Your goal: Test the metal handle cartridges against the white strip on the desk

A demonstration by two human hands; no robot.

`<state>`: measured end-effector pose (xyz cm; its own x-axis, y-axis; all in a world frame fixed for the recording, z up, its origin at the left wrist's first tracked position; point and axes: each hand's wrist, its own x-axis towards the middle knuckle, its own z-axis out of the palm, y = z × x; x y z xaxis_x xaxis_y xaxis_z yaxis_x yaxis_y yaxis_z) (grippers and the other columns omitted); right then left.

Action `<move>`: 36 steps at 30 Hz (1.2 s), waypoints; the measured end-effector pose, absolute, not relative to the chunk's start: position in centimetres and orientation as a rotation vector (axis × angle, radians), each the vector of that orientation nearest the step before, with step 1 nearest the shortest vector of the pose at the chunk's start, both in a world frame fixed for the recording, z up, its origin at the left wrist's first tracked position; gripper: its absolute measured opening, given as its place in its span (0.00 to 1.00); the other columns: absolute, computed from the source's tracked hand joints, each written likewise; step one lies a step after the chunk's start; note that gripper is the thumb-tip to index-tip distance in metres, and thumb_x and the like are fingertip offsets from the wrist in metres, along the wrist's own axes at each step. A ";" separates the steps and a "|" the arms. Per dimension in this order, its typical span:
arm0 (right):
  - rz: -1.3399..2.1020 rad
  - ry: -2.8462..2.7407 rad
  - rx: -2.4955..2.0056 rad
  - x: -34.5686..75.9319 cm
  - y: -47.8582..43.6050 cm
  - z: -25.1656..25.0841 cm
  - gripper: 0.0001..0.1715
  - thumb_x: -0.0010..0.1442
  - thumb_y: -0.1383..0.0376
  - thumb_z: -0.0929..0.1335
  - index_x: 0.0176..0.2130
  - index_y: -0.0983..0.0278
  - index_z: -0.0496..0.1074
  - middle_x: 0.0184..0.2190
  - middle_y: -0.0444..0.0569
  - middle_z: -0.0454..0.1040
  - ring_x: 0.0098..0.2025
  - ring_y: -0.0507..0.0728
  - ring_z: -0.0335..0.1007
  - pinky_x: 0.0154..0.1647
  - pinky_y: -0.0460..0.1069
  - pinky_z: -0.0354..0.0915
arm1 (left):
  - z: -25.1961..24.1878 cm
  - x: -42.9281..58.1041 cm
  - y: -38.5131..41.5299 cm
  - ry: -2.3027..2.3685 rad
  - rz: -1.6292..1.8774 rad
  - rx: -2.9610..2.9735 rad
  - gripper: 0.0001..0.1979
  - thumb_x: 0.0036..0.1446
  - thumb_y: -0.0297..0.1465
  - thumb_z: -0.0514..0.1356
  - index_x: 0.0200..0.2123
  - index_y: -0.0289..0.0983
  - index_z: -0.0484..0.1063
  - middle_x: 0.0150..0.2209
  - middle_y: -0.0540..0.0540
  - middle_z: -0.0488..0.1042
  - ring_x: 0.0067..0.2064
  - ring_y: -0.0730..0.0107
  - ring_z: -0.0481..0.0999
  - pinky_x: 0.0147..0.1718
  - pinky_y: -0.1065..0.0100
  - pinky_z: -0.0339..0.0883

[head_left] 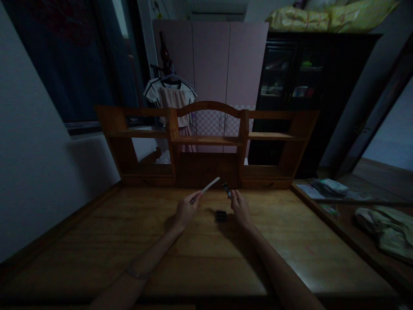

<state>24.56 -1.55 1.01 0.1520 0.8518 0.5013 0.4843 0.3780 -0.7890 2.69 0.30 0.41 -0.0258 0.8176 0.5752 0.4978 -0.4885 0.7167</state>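
Note:
Over the desk, my left hand (187, 208) is closed around one end of a slim, flat white stick (211, 184). The stick slants up and to the right, its far end free. My right hand (238, 206) pinches the handle of what looks like a razor (226, 189), with a small dark head pointing up and left. A small gap separates the stick's tip from the razor's head. Below and between my hands, a small black case with slots (221, 216) lies on the desk. What its slots hold is too dark to make out.
The wooden desk (129, 254) has a shelf unit (206, 141) along its back edge. A wall (51, 172) borders it on the left. To the right, a lower surface holds a pale cloth bag (390, 232) and some packets (332, 187). The room is dim.

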 end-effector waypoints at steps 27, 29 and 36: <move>0.499 -1.498 -1.230 23.7 -1.0 0.3 0.23 0.66 0.51 0.54 0.35 0.62 0.68 0.30 0.46 0.71 0.32 0.53 0.66 0.32 0.46 0.59 | 0.3 4.0 0.3 1.288 1.223 1.970 0.17 0.58 0.42 0.54 0.43 0.40 0.76 0.42 0.47 0.78 0.44 0.61 0.77 0.45 0.65 0.69; 0.542 -1.510 -1.214 23.6 -1.4 0.9 0.22 0.65 0.50 0.56 0.35 0.62 0.68 0.27 0.44 0.69 0.28 0.52 0.64 0.29 0.45 0.57 | 0.6 3.9 0.0 1.319 1.217 1.953 0.17 0.58 0.42 0.54 0.43 0.40 0.76 0.43 0.46 0.78 0.45 0.61 0.77 0.45 0.64 0.69; 0.719 -1.523 -1.246 23.2 -3.1 3.4 0.21 0.60 0.48 0.61 0.37 0.62 0.67 0.18 0.39 0.61 0.21 0.51 0.58 0.22 0.45 0.52 | 2.1 3.4 -1.5 1.274 1.263 2.020 0.16 0.61 0.39 0.52 0.46 0.42 0.75 0.45 0.45 0.77 0.46 0.62 0.76 0.46 0.64 0.69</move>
